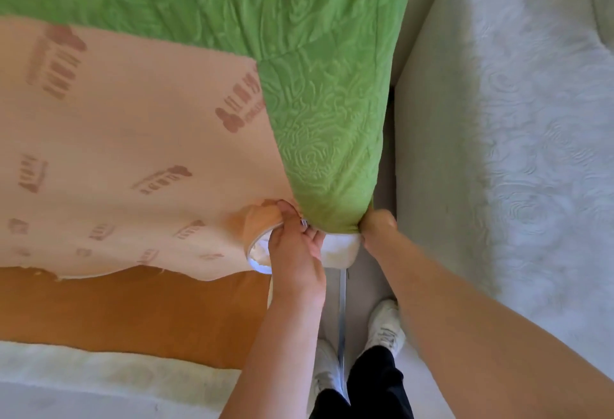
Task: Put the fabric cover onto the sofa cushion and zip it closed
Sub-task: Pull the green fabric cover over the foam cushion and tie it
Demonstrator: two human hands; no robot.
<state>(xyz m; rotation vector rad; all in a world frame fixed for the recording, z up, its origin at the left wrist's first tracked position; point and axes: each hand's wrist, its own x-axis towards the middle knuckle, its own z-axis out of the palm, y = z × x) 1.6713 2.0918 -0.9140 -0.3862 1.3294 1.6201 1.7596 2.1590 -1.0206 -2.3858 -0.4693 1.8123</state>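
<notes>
Two forearms reach in from the near edge. Left hand (295, 245) pinches the peach backing (133, 152) beside what seems a zip pull (303, 222). Right hand (378, 226) clenches the near corner of the green fabric cover (319, 126). Sofa cushion (342, 250) shows white there, not yet covered. Judged step: seating this corner; next, draw fabric over, then zip. Slider engagement unclear; right fingers blurred.

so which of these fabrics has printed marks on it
The peach fabric, left of the green cover. The green cover and the pale sofa fabric show only embossed swirls.
</notes>
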